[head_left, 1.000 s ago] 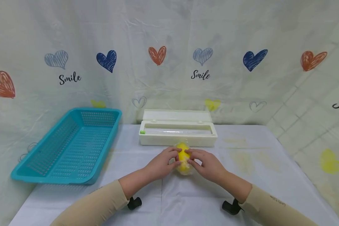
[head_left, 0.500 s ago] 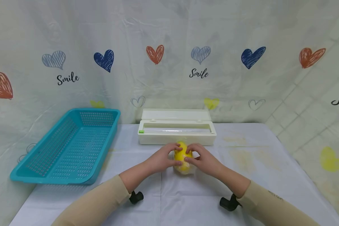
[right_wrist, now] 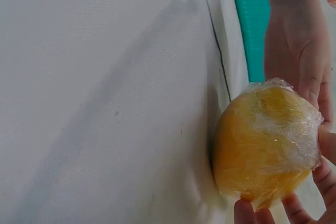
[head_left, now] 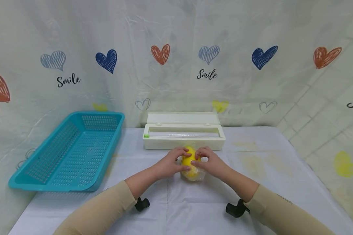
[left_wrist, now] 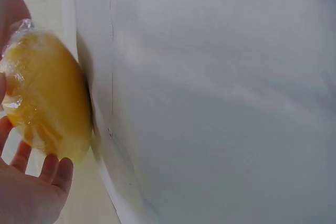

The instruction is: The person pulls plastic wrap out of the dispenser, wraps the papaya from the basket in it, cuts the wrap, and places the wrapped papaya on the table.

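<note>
A yellow oval fruit (head_left: 190, 162), wrapped in clear cling film, sits on the cloth in front of the white box. My left hand (head_left: 170, 164) grips it from the left, thumb low and fingertips over its upper part. From the right, my right hand (head_left: 211, 163) holds the fruit, fingers bent at the top and thumb on the front. In the left wrist view, fingertips of the left hand (left_wrist: 34, 187) touch the fruit's (left_wrist: 50, 93) lower end. The right wrist view shows crinkled film over the fruit (right_wrist: 262, 145), with the right hand (right_wrist: 323, 192) below and beside it.
Just behind the hands stands an open white cling film box (head_left: 176, 144), its lid (head_left: 182, 118) raised and a roll inside. A teal plastic basket (head_left: 106, 163) is at the left. White cloth (head_left: 253, 182) covers the table; a printed curtain (head_left: 176, 81) hangs behind.
Both hands have shifted their fingers on the fruit, and the left thumb and fingers are spread wider round it. The film bunches more at its lower right. The box and basket have stayed put.
</note>
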`<act>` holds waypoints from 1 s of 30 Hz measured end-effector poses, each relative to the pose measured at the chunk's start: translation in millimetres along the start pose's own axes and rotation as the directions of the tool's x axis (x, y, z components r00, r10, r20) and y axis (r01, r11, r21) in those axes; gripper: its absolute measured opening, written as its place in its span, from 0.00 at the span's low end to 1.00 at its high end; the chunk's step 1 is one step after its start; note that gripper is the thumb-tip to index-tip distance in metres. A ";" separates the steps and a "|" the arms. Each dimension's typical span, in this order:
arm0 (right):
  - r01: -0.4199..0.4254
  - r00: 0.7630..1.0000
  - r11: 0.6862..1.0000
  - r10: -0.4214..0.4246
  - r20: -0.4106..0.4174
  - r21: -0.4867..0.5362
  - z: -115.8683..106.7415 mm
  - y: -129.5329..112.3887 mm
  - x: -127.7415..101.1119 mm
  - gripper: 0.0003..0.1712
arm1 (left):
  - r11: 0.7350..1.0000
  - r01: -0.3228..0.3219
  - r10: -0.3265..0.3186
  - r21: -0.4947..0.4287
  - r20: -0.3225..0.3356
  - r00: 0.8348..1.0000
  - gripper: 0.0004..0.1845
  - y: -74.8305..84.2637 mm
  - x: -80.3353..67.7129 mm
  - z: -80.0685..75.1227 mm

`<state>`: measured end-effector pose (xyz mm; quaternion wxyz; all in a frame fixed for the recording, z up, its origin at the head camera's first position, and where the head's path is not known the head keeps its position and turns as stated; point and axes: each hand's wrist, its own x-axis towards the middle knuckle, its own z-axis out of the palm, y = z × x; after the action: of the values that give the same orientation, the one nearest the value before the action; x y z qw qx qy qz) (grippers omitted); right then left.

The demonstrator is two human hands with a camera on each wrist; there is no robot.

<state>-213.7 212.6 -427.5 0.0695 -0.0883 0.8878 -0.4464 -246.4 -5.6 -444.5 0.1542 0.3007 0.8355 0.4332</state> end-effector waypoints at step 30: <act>0.004 0.984 1.000 -0.005 0.179 0.006 -12.9 14.1 -16.5 0.32 | 0.987 0.126 -0.091 0.103 -0.288 0.953 0.20 2.0 -13.4 -4.6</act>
<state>-201.6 234.5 -430.4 0.1484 -0.1300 0.8765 -0.4391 -237.8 -16.2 -440.2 0.0386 0.1982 0.8889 0.4113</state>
